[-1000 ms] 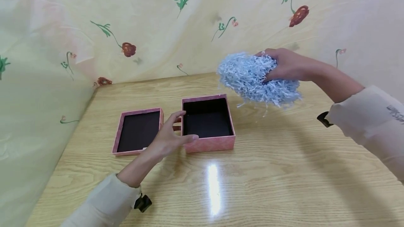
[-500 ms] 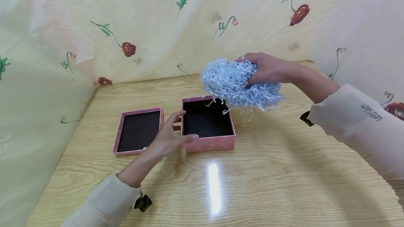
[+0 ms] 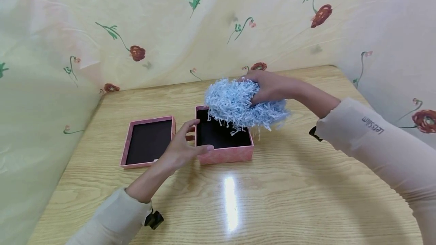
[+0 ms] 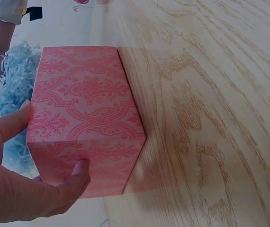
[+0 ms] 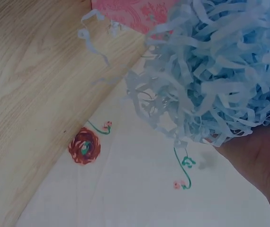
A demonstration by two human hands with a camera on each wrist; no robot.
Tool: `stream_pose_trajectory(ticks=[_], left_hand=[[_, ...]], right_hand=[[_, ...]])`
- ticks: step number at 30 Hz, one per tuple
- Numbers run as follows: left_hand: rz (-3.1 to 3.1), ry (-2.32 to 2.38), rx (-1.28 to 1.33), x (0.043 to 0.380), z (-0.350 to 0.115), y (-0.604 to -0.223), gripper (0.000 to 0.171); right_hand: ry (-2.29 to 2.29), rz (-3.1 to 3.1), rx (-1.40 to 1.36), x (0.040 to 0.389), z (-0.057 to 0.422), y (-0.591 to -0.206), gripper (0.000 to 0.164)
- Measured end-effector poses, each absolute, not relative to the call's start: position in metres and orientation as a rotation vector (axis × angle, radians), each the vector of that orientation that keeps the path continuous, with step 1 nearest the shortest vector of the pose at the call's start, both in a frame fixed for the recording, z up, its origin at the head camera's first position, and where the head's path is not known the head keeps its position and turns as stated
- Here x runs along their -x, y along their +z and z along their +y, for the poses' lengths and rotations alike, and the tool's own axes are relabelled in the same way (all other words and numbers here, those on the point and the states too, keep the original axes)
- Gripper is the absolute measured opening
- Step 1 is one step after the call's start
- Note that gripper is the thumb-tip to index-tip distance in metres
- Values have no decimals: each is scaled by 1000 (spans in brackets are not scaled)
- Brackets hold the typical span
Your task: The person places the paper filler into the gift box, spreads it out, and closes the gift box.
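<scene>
A pink patterned box (image 3: 226, 155) with a black inside stands lidless on the table. My left hand (image 3: 182, 149) grips its near left corner, the thumb at the front rim and the fingers against the left wall; in the left wrist view the fingertips (image 4: 81, 169) touch that wall. Over the far right part of the box, my right hand (image 3: 269, 85) holds a big clump of light blue shredded paper (image 3: 231, 101). Loose strands hang from it into the opening. The right fingers are mostly buried in the shreds. Left of the box lies its shallow pink lid (image 3: 150, 141), black inside facing up.
The wood-grain table (image 3: 289, 199) runs back to a flowered cloth (image 3: 163, 29), which also hangs along the left and right sides. A bright light reflection lies on the tabletop in front of the box.
My right hand has carried the shredded paper leftward and down, from right of the box to above its opening. The left hand, box and lid have stayed in place.
</scene>
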State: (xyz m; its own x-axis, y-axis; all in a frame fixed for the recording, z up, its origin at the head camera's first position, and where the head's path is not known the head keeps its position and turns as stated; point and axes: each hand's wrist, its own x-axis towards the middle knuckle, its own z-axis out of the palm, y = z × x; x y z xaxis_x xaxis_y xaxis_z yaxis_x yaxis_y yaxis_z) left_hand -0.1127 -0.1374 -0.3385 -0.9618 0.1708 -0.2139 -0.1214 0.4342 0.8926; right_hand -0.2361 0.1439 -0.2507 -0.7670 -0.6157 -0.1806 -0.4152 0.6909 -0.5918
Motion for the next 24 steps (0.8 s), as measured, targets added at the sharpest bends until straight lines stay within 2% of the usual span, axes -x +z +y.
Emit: stream_pose_trajectory(ticks=[16,24], left_hand=[[2395,1550,-35,113,-139,-340,84],[2377,1562,-45,113,-139,-339,86]], right_hand=[[-622,2537,1088,230,105,-269,69],[-563,2537,1089,219,85,-276,69]])
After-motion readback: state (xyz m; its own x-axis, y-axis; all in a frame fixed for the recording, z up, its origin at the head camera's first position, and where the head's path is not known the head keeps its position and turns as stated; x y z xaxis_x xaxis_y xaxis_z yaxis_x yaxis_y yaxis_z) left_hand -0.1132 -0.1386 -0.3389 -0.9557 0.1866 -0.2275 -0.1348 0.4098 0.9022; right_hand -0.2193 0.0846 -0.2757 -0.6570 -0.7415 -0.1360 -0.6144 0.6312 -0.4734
